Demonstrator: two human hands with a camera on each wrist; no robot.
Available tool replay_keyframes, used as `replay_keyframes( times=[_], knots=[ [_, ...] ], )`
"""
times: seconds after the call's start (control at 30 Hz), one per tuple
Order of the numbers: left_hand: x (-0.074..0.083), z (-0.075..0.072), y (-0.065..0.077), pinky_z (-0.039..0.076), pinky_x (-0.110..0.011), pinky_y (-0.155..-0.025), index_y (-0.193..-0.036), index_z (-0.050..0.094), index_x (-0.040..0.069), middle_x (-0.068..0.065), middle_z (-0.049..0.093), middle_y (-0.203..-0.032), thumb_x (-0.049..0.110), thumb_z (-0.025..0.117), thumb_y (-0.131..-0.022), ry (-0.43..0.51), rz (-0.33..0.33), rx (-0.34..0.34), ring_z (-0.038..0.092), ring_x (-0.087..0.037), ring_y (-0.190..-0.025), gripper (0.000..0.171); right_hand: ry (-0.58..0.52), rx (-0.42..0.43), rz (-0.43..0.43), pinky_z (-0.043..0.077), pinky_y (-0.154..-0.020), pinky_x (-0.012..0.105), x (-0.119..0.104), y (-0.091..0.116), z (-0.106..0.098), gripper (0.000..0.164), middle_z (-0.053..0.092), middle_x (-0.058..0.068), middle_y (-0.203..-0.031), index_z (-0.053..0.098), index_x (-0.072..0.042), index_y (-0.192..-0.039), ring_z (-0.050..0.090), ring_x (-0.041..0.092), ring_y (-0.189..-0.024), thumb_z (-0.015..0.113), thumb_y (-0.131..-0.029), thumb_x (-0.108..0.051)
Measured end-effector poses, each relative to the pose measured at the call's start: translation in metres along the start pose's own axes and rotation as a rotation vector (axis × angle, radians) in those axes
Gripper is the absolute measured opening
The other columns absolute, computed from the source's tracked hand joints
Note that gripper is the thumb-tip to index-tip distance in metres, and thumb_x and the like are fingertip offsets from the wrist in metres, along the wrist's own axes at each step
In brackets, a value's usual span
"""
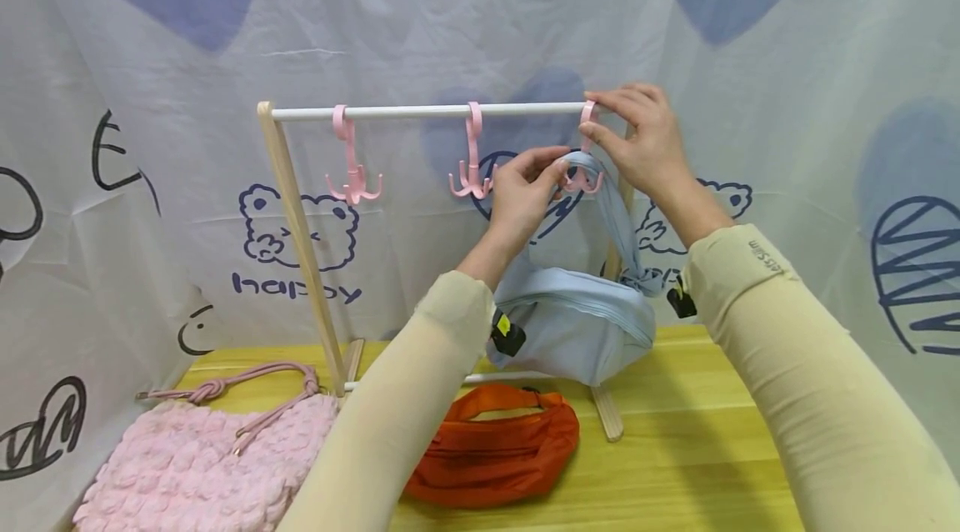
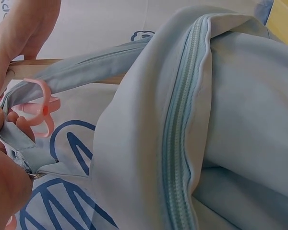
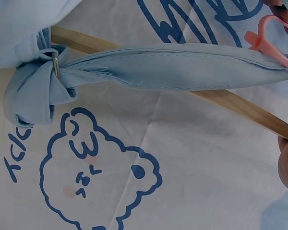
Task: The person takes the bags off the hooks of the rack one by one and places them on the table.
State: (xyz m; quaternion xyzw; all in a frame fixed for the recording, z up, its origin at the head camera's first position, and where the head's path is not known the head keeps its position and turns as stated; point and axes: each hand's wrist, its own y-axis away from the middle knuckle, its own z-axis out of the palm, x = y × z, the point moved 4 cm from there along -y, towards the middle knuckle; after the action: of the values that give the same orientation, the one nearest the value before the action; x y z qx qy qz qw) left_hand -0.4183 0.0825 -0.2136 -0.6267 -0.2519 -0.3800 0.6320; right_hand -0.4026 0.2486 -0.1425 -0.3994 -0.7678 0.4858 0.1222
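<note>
My left hand (image 1: 525,194) pinches the strap (image 1: 615,211) of a light-blue zippered bag (image 1: 573,319) beside the rightmost pink hook (image 1: 588,113). The strap loops over that hook's prongs, and the bag hangs below it, tilted. Up at the rail, my right hand (image 1: 645,140) holds the hook's upper part between thumb and fingers. In the left wrist view, the strap passes between the hook's pink prongs (image 2: 45,108) and my left fingertips. A knotted strap end (image 3: 36,91) with a metal ring shows in the right wrist view.
The white rail (image 1: 408,112) of a wooden-legged rack carries two more pink hooks, left (image 1: 351,157) and middle (image 1: 473,148). An orange waist bag (image 1: 495,453) and a pink puffy bag (image 1: 202,465) lie on the yellow wood-grain table (image 1: 697,424). A printed curtain (image 1: 480,23) hangs behind.
</note>
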Motion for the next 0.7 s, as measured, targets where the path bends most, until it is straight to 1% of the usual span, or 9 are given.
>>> replay_keyframes(
  times=[0.17,0.27,0.37,0.47,0.57,0.7],
  knots=[
    [-0.0004,0.0014,0.0010,0.059,-0.026,-0.069,-0.121,0.074,-0.001,-0.031,0.071,-0.107,0.007,0.069,-0.101,0.009,-0.009,0.018,0.065,-0.008,-0.077,0.023,-0.006,-0.005,0.033,0.036,-0.116,0.051,-0.0005,-0.0006,-0.0005,0.042,0.070,0.016,-0.130,0.069,-0.008,-0.136,0.047,0.034,-0.135,0.077,-0.096,-0.021],
    [-0.0005,0.0023,0.0015,0.056,-0.020,-0.064,-0.120,0.075,0.000,-0.027,0.073,-0.106,0.008,0.070,-0.100,0.009,-0.018,0.037,0.066,-0.008,-0.075,0.022,-0.002,-0.010,0.048,0.036,-0.116,0.051,0.0012,-0.0010,0.0008,0.044,0.070,0.015,-0.129,0.069,-0.008,-0.136,0.046,0.033,-0.135,0.078,-0.096,-0.022],
    [0.0000,0.0041,0.0021,0.055,-0.021,-0.062,-0.120,0.076,0.002,-0.021,0.075,-0.104,0.009,0.071,-0.100,0.005,-0.019,0.047,0.068,-0.008,-0.075,0.022,-0.002,-0.018,0.063,0.036,-0.116,0.050,0.0028,-0.0012,0.0022,0.045,0.070,0.014,-0.131,0.068,-0.008,-0.137,0.046,0.032,-0.136,0.078,-0.096,-0.022],
    [0.0013,0.0064,0.0032,0.056,-0.023,-0.064,-0.121,0.077,0.004,-0.015,0.077,-0.104,0.012,0.072,-0.100,-0.015,-0.014,0.040,0.069,-0.011,-0.079,0.023,-0.002,-0.022,0.073,0.036,-0.116,0.050,0.0032,-0.0014,0.0027,0.045,0.069,0.014,-0.132,0.068,-0.008,-0.138,0.045,0.032,-0.136,0.078,-0.096,-0.023],
    [0.0031,0.0079,0.0046,0.056,-0.023,-0.065,-0.121,0.078,0.007,-0.014,0.077,-0.106,0.015,0.071,-0.100,-0.031,-0.007,0.028,0.069,-0.012,-0.082,0.023,0.005,-0.021,0.070,0.036,-0.116,0.051,0.0020,-0.0015,0.0020,0.045,0.069,0.014,-0.133,0.068,-0.008,-0.138,0.046,0.033,-0.136,0.078,-0.096,-0.023],
    [0.0044,0.0092,0.0057,0.055,-0.023,-0.064,-0.121,0.078,0.007,-0.016,0.076,-0.105,0.016,0.071,-0.101,-0.020,-0.004,0.018,0.068,-0.011,-0.080,0.023,0.003,-0.017,0.063,0.035,-0.118,0.050,0.0005,-0.0008,0.0005,0.045,0.069,0.016,-0.132,0.068,-0.006,-0.137,0.046,0.034,-0.136,0.078,-0.096,-0.022]
  ],
)
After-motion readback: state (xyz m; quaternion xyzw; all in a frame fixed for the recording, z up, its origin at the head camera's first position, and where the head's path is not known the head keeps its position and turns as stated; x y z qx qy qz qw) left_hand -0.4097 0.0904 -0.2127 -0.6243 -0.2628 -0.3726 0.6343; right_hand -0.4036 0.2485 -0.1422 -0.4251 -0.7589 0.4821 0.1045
